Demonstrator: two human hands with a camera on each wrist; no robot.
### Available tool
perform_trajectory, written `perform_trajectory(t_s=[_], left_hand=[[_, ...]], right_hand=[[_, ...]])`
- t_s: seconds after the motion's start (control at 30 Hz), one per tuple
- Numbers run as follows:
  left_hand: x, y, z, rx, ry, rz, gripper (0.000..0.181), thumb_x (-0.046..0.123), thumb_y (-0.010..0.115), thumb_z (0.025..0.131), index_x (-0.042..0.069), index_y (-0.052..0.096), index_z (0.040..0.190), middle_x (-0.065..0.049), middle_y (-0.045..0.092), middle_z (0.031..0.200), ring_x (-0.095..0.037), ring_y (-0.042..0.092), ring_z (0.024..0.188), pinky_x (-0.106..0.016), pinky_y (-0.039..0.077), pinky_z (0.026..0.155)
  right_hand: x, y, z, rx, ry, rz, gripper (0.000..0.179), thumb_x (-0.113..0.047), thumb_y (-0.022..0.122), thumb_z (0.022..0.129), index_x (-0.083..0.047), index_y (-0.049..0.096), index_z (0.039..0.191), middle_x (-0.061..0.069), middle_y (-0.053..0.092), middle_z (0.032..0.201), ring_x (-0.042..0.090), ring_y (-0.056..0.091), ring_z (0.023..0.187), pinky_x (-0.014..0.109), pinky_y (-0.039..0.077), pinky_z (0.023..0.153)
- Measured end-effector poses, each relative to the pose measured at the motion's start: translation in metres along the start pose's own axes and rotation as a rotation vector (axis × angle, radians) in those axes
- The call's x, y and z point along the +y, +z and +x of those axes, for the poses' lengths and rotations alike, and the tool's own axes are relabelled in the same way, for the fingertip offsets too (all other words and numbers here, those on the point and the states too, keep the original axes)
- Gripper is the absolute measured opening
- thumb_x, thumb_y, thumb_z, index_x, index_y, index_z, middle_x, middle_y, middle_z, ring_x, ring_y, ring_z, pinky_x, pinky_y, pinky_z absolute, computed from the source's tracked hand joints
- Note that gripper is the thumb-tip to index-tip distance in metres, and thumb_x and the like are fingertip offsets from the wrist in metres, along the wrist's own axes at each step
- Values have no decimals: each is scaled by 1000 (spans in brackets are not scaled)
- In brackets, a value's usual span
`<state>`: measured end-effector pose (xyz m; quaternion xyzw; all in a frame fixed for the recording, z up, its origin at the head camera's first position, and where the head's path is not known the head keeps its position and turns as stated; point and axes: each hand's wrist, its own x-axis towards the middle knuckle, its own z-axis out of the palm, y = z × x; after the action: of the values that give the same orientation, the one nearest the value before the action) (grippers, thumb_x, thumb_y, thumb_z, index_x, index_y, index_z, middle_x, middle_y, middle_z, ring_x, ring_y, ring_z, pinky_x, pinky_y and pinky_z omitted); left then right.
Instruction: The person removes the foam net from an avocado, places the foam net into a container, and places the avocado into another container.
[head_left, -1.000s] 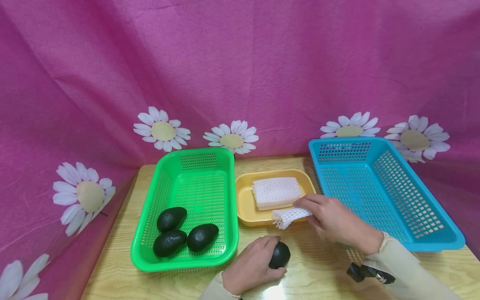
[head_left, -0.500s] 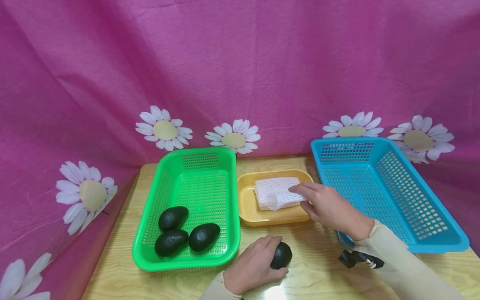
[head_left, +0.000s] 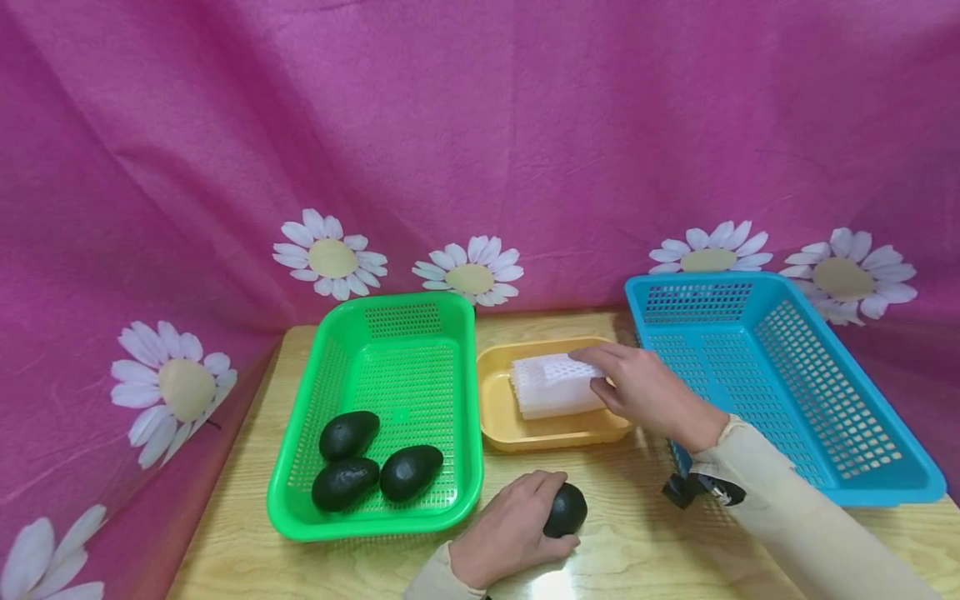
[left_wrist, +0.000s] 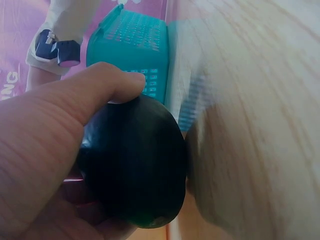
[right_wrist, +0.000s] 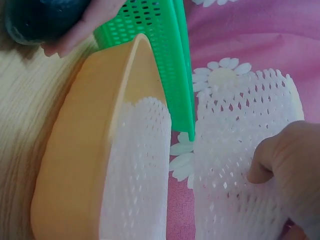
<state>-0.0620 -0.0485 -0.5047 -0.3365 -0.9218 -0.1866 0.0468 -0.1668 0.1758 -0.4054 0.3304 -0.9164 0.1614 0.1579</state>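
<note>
My left hand (head_left: pixel 510 529) grips a dark avocado (head_left: pixel 566 510) on the table in front of the yellow tray. In the left wrist view the thumb lies along the upper side of that avocado (left_wrist: pixel 137 160). With my right hand (head_left: pixel 648 392) I pinch a white foam net sleeve (right_wrist: pixel 240 150) by its edge. The right wrist view has this sleeve held apart from the other white foam nets (right_wrist: pixel 137 175), which lie stacked in the yellow tray (head_left: pixel 498 425). My right fingers other than the thumb are mostly hidden there.
On the left stands a green basket (head_left: pixel 281 492) with 3 avocados (head_left: pixel 411 472) in its near end. A blue basket (head_left: pixel 918 483) stands on the right, beside the right forearm. Behind the table (head_left: pixel 630 550) hangs a pink flowered cloth (head_left: pixel 480 150).
My right hand has carried the foam net sleeve from the tray's front edge back over the stack, and the sleeve now looks flatter. The left hand keeps its hold on the avocado.
</note>
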Motion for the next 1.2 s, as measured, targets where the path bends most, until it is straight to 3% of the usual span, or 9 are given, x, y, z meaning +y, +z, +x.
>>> perform_trajectory(t_s=[0.1,0.2,0.83,1.07,1.2], left_hand=[[0,0,1,3,2,6,62,43,77,86,7,62,135,-3,71,127,-12,69,113,-23,56,97],[0,0,2,5,5,5,62,43,77,86,7,62,135,-3,71,127,-12,69,113,-23,56,97],[0,1,2,-10,-9,3,64,45,76,87,6,62,136,-3,71,127,-12,69,113,-23,56,97],[0,0,1,-36,-41,-13,65,45,75,87,7,61,138,-3,71,129,-13,69,115,-24,56,98],[0,0,1,-42,-47,-17,65,45,75,88,7,61,138,-4,70,130,-13,69,115,-24,56,98]], right_hand=[[2,1,4,1,-5,-11,38,0,70,89,-6,70,127,13,76,120,29,76,100,44,63,82],[3,3,7,-11,5,-15,39,-1,70,89,-6,69,128,13,77,120,30,76,102,46,63,83],[14,22,24,-25,-5,-43,39,-1,72,88,-4,71,127,15,78,113,29,76,97,44,63,81],[15,28,21,-136,-15,-35,41,-1,73,88,-3,70,129,17,75,119,33,73,109,47,61,92],[15,32,19,-185,-44,-23,43,-1,77,86,-4,70,128,16,76,118,33,74,107,45,62,90]])
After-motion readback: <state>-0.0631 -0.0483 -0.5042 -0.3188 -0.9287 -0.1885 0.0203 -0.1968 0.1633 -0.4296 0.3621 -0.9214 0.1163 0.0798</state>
